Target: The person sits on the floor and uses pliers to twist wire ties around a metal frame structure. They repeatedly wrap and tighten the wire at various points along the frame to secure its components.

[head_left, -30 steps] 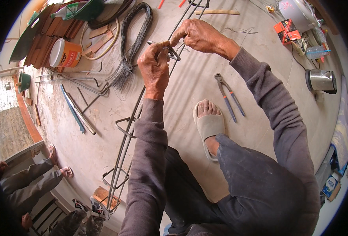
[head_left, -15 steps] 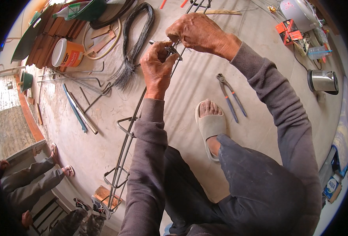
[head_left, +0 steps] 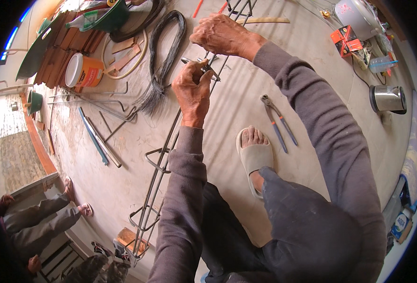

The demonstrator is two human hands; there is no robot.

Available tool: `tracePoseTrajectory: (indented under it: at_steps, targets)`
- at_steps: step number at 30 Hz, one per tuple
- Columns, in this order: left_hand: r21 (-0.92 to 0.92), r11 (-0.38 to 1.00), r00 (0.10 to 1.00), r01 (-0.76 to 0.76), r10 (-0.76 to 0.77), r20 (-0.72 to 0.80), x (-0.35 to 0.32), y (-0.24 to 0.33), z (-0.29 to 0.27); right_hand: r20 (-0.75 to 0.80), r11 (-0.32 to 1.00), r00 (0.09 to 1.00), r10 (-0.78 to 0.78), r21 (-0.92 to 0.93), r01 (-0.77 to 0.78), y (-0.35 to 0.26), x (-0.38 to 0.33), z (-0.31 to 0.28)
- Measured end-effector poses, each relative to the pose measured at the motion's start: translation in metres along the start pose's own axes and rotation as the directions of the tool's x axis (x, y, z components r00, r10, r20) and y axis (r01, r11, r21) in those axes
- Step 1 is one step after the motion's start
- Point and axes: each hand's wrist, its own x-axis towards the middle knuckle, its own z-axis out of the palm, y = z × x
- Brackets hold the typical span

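Note:
A long cage of thin steel bars (head_left: 148, 203) with bent square stirrups runs from the lower left up past my hands. My left hand (head_left: 192, 92) is closed around a steel stirrup (head_left: 210, 70), pinched between thumb and fingers against the bars. Just above and to the right, my right hand (head_left: 225, 35) is curled over the cage with its fingers pressed together; whatever they hold is hidden. On the floor right of the cage lie end-cutting pliers (head_left: 279, 122) with blue and orange handles. A bundle of dark tie wire (head_left: 157, 75) lies left of my hands.
Loose bent rods (head_left: 109, 101) and pale strips (head_left: 100, 141) lie at left, near an orange bucket (head_left: 88, 70) and stacked brown tiles (head_left: 53, 59). A wood block (head_left: 132, 239) sits at the cage's near end. Another person's legs (head_left: 43, 217) are at lower left. My sandalled foot (head_left: 257, 153) stands below the pliers.
My right hand has moved left and slightly up, away from the left hand's fingertips. My left hand keeps its grip at the stirrup; the whole view has shifted slightly.

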Motion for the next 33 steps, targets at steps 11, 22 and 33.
tracePoseTrajectory:
  at_steps: [11, 22, 33]
  targets:
    - [-0.033, 0.999, 0.999, -0.031, 0.029, -0.034, -0.001, -0.012, 0.0, 0.242, 0.935, 0.958, 0.156, 0.277, -0.222, -0.015, 0.002, 0.031]
    - [-0.068, 0.997, 0.997, -0.049, 0.044, -0.067, 0.001, -0.003, 0.004, 0.044, 0.831, 0.971, 0.237, 0.509, -0.225, -0.029, -0.038, 0.014]
    - [-0.05, 0.999, 0.999, 0.005, -0.008, -0.048, 0.002, -0.006, 0.002, -0.185, 0.677, 0.687, 0.703, 0.47, -0.566, -0.039, -0.091, 0.044]
